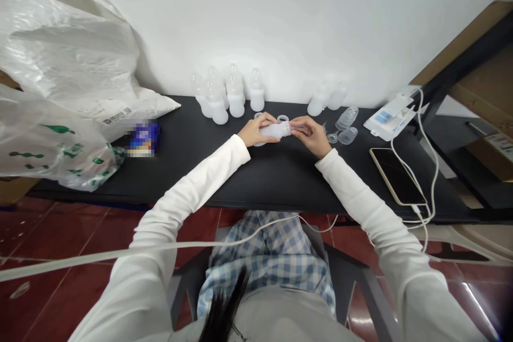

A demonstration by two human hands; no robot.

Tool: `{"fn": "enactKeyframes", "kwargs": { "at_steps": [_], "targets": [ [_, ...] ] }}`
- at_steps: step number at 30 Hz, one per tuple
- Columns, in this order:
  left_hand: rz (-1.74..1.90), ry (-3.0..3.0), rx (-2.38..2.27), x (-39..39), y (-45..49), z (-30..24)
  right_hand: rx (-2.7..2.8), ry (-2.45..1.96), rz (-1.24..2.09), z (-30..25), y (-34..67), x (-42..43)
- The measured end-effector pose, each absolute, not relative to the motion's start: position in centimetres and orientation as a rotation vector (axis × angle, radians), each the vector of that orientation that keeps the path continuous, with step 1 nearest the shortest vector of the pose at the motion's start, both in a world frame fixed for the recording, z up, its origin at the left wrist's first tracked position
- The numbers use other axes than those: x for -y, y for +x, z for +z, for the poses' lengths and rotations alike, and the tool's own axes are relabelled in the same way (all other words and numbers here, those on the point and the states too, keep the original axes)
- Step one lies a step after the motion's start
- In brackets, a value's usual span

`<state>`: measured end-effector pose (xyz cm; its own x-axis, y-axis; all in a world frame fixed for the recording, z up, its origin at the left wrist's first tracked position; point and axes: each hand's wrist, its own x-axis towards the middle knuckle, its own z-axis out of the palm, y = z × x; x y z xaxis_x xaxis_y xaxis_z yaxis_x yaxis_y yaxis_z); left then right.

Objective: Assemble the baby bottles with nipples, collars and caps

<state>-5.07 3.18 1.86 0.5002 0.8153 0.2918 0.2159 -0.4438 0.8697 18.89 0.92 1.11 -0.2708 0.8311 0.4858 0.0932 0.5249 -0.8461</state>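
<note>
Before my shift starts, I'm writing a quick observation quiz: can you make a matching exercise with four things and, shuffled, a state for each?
1. Held bottle
2. Phone
3. Domed bottles
4. Plastic bag

A. Marked with green print
B. Standing upright, clear tops on
C. Lying face up, cable plugged in
D. Gripped in the left hand

Pairs: 1-D, 2-C, 3-B, 4-A

the small piece [298, 128] in the right hand [311, 134] is too small to tell; the white bag [68, 37] is cut off on the left; the blue packet [143, 139] is blurred.
</note>
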Motion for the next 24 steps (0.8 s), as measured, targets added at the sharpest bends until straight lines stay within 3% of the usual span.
{"fn": "enactKeyframes", "kwargs": {
  "at_steps": [7,13,18,24],
  "targets": [
    [0.548,1.427,-0.642,-3.5,-5.7,2.4,1.791,-0.724,0.829,1.7,17.9,-0.1],
    [0.584,1.362,-0.591,-2.7,-5.3,3.4,1.907,-0.771,0.750,3.2,18.2,0.5],
    [0.707,1.578,-0.679,-2.5,-4.9,3.2,2.028,-0.930,0.482,3.1,18.6,0.0],
    [0.986,2.350,-0.929,-1.5,-4.0,2.6,2.159,-1.405,-0.133,3.8,16.5,0.5]
  ]
}}
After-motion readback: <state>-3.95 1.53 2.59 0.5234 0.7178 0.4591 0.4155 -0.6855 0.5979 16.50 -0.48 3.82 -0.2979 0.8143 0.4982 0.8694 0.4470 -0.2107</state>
